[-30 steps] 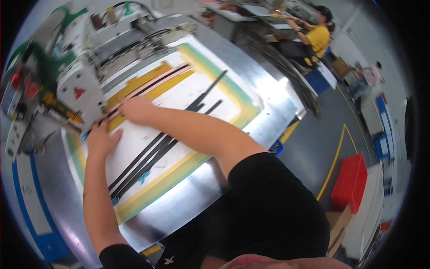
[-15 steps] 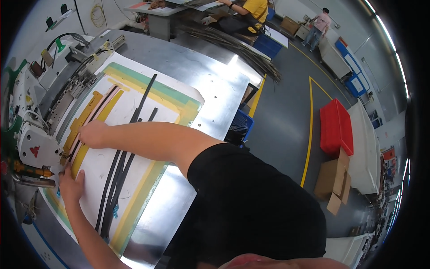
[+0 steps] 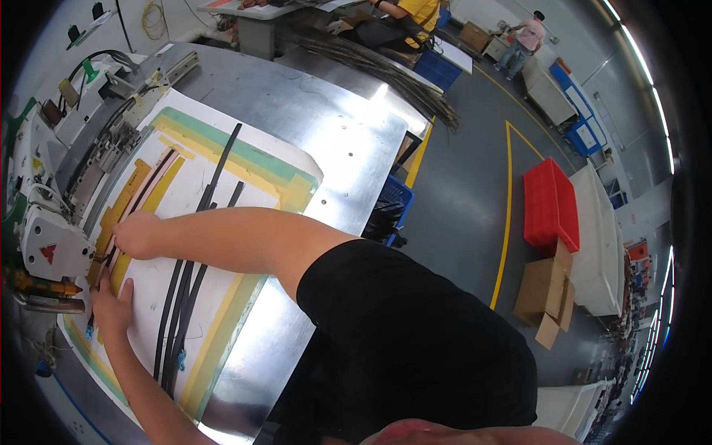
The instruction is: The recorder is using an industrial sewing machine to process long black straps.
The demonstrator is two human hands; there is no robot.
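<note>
A white board (image 3: pixel 159 285) edged with yellow and green tape lies on a metal table beside a sewing machine head (image 3: pixel 55 241). Along its left side, a thin dark strip (image 3: pixel 153 180) runs between yellow guide pieces (image 3: pixel 122 200). My right hand (image 3: pixel 139 235) reaches across the board, its fingers bent and pressed on the dark strip; the fingertips are partly hidden. Nearer to me, my left hand (image 3: pixel 113 311) rests on the board with fingers stretched toward the machine's needle area and thumb apart. Several loose black strips (image 3: pixel 178 297) lie lengthwise on the board beneath my right forearm.
The bare metal table (image 3: pixel 363 141) extends right of the board. Under its edge stands a blue basket (image 3: pixel 397 204) with dark items. A bundle of long strips (image 3: pixel 371 63) lies beyond, near a person in yellow (image 3: pixel 415 18). A red bin (image 3: pixel 550 204) and cardboard box (image 3: pixel 541 289) stand on the right.
The board has slid slightly toward the near left past the machine head, and both hands have moved along with it. The whole view has also shifted a little.
</note>
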